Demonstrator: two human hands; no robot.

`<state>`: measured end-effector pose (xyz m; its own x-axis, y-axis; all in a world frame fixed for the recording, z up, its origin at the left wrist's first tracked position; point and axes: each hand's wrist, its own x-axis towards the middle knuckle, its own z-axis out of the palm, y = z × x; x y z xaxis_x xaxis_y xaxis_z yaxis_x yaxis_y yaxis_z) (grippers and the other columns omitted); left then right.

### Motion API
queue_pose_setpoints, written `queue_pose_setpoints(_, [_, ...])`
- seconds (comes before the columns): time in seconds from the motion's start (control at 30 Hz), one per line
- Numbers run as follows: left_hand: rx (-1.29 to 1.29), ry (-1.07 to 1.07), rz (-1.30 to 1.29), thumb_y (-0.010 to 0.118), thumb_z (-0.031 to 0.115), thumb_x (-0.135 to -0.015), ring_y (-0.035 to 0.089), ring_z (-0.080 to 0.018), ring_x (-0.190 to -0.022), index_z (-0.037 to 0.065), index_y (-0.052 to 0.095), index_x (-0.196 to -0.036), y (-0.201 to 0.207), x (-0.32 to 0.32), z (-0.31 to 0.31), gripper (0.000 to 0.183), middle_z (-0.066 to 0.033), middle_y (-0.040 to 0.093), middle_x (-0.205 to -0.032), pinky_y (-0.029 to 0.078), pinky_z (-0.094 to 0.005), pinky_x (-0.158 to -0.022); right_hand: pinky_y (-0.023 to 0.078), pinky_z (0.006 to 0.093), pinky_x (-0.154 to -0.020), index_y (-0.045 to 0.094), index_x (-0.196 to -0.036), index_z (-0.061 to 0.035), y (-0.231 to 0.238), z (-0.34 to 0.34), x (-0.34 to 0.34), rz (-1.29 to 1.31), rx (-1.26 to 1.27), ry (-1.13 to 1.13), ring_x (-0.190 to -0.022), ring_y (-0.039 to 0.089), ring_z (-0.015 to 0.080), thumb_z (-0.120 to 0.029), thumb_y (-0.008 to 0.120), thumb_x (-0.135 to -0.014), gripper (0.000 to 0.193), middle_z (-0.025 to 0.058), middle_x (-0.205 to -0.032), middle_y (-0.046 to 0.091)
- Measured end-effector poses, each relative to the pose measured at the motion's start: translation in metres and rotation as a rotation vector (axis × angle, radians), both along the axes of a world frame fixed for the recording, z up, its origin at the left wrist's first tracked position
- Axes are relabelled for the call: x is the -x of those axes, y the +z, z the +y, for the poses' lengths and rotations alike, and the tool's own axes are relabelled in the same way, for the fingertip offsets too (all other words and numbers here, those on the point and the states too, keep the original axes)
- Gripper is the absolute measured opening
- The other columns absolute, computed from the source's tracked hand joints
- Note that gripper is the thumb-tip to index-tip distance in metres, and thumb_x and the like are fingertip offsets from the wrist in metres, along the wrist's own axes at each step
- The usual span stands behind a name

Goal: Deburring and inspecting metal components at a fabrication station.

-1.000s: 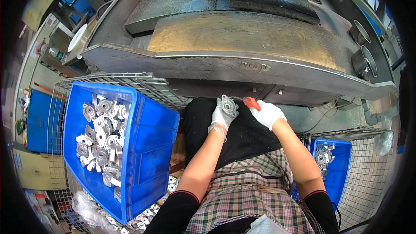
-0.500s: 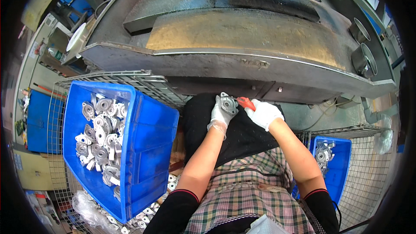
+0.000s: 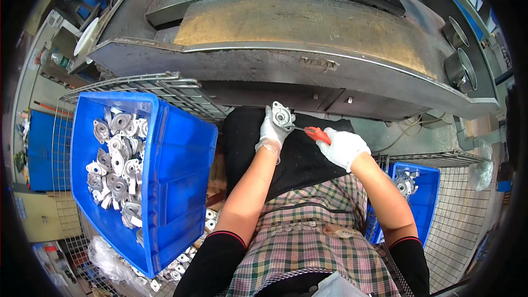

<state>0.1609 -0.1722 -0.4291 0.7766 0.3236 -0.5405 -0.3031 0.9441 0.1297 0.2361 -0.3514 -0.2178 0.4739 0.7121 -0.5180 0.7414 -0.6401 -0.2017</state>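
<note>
In my gloved left hand (image 3: 270,133), closed round its edge, sits a grey metal casting (image 3: 282,115) with a round recess and eared flange. My gloved right hand (image 3: 347,149) is wrapped round the red handle of a thin-shafted hand tool (image 3: 317,133). Its narrow metal shaft points left and meets the casting's lower right edge. Whether it is a file or a scraper, I cannot tell. Both hands are above the black cloth (image 3: 308,159) over my lap.
A tilted blue bin (image 3: 184,170) of similar castings stands at left in a wire cage (image 3: 63,148). More castings lie below it. Another blue bin (image 3: 428,198) is at right. A metal bench (image 3: 308,27) spans the front, with two metal cups (image 3: 461,70) at its right end.
The casting has turned in my left hand, its recess now facing up more. My right hand has drawn back slightly right and down, showing the tool's shaft. The whole view has shifted a little.
</note>
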Motion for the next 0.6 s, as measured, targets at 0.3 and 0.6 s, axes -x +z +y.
queue_pose_setpoints(0.3, [-0.019,-0.026,0.051,0.027,0.057,-0.096,0.040,-0.0363,-0.125,0.018,0.047,-0.135,-0.007,-0.007,-0.005,0.059,-0.0087,0.045,-0.140,0.024,-0.0530,-0.109,0.051,0.0463,-0.077,0.056,-0.108,-0.0082,-0.010,-0.006,-0.006,-0.019,-0.015,-0.020,-0.086,0.066,0.0366,-0.042,0.046,-0.092,0.039,0.0175,-0.093,0.068])
queue_pose_setpoints(0.6, [0.809,-0.057,-0.770,0.031,0.049,-0.098,0.040,-0.0310,-0.128,0.022,0.048,-0.131,-0.081,-0.003,0.013,0.046,-0.0041,0.044,-0.139,0.027,-0.0539,-0.107,0.051,0.0465,-0.078,0.056,-0.109,-0.0087,-0.015,-0.008,-0.011,-0.024,0.000,-0.060,-0.087,0.065,0.0370,-0.042,0.045,-0.092,0.039,0.0182,-0.094,0.068])
